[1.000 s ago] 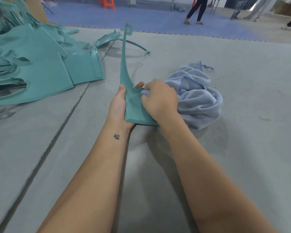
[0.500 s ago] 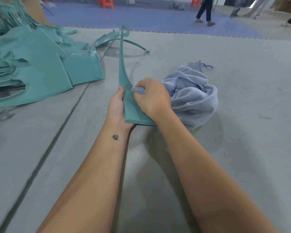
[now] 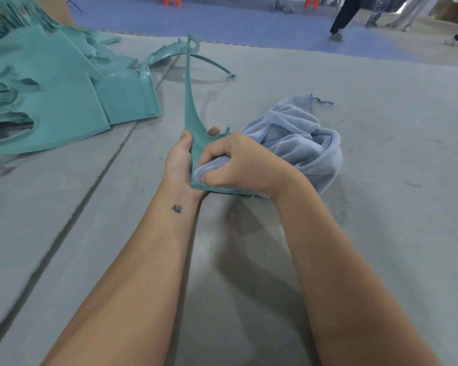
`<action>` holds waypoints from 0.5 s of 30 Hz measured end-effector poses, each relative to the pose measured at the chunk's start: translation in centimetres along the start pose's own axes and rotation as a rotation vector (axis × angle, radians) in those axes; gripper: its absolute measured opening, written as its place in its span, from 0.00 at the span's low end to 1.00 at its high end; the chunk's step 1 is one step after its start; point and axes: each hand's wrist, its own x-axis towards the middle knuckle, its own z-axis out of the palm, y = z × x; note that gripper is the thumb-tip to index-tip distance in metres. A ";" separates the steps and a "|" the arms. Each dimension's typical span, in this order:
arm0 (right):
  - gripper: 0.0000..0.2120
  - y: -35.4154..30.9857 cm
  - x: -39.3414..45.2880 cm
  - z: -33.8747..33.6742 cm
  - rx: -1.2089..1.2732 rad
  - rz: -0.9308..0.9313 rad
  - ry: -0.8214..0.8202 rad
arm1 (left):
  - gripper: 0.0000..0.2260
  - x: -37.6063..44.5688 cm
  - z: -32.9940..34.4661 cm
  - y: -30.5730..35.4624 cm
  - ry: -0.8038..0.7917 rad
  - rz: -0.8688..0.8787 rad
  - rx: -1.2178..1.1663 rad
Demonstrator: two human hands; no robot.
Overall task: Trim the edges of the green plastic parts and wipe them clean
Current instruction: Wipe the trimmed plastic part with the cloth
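From the head view, my left hand [image 3: 179, 157] grips the wide base of a long, tapering green plastic part [image 3: 189, 101], thumb on the near face and a fingertip showing past the far edge. The part stands nearly upright off the grey felt-covered work surface [image 3: 368, 233], its thin tip with a small loop pointing away from me. My right hand [image 3: 238, 162] is curled round a bunched fold of the pale blue microfibre cloth [image 3: 302, 146] and presses it against the part's lower face, near the bottom edge; the rest of the cloth lies heaped on the surface just beside my wrist.

The part looks light and thin, and I judge it springy along the narrow neck (that slender stretch would likely bend or snap if I levered on it), so the broad base is the sensible place to hold, as I do now. Its smooth face may be slippery under the cloth.

To my left sits a pile of larger green plastic panels [image 3: 64, 101], and a curved green strip [image 3: 212, 62] lies beyond the tip. Small shavings dot the surface near my right forearm.
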 end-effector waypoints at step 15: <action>0.04 0.3 4.2 2.4 -0.434 0.128 0.375 | 0.12 0.0 0.3 0.0 0.029 0.068 0.021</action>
